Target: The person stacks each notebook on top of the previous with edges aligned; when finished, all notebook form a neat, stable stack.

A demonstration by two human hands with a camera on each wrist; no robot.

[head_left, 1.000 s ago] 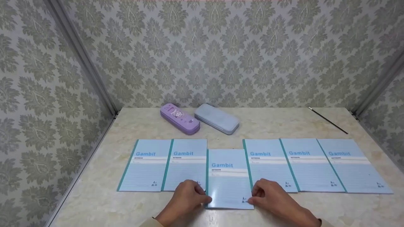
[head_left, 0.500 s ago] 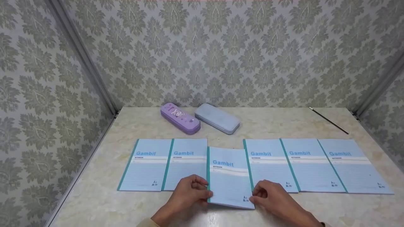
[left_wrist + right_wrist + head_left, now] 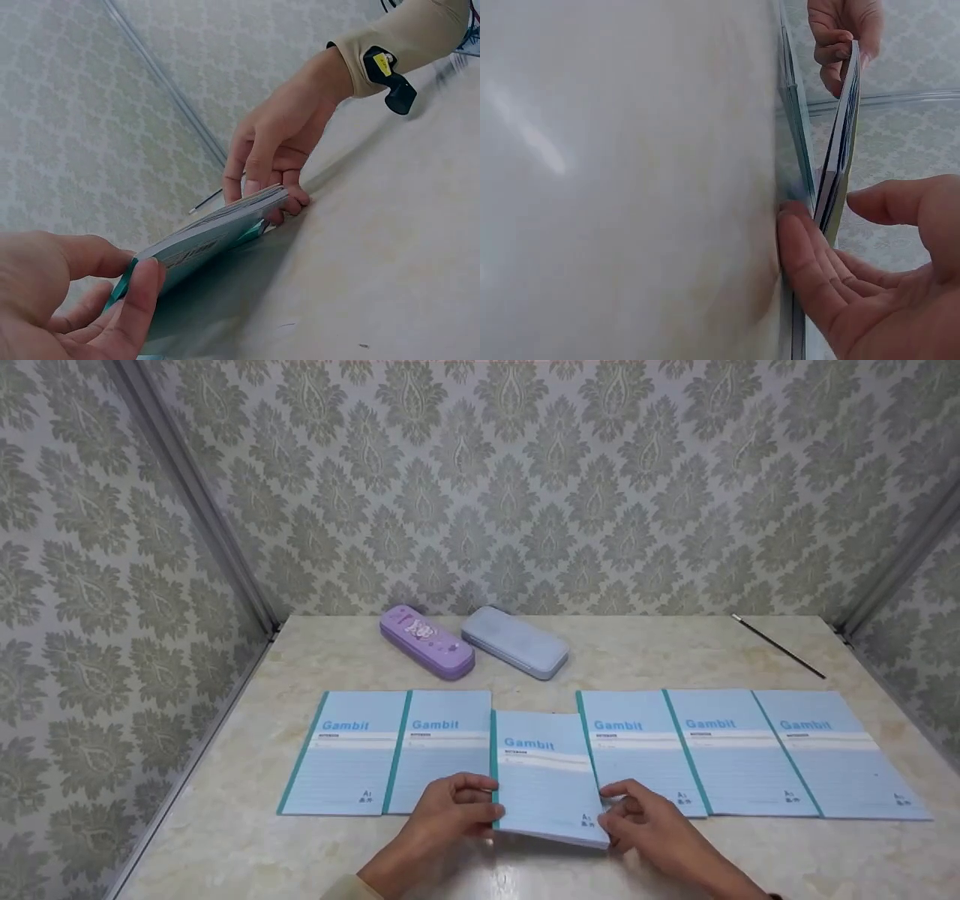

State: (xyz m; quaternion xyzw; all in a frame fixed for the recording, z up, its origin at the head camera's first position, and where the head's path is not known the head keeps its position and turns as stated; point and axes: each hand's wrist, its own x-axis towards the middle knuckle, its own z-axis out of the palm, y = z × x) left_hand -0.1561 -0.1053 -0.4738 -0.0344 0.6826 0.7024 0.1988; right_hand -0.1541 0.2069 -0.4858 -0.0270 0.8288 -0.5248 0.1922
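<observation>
A light-blue Gambit notebook (image 3: 541, 780) with a green spine is tilted, its near end raised off the table. My left hand (image 3: 454, 817) pinches its spine edge; in the left wrist view, the thumb and fingers (image 3: 142, 289) lie on opposite faces. My right hand (image 3: 645, 825) holds the lower right corner, with its thumb (image 3: 889, 202) at the cover and fingers under the notebook's edge (image 3: 838, 157). Two matching notebooks lie on the left, overlapping: an outer notebook (image 3: 345, 757) and an inner notebook (image 3: 442, 750). Several more, such as this notebook (image 3: 637, 750), lie on the right.
Behind the notebooks lie a purple pencil case (image 3: 427, 641) and a pale blue case (image 3: 516, 641). A thin dark stick with a light tip (image 3: 780, 646) lies at the back right. Patterned panels (image 3: 510, 487) enclose the marbled table (image 3: 225, 847) at the back and sides.
The middle notebook, flat a second ago, has its near end lifted, the left corner first and then the right. Both hands have risen with it. The other notebooks have stayed put.
</observation>
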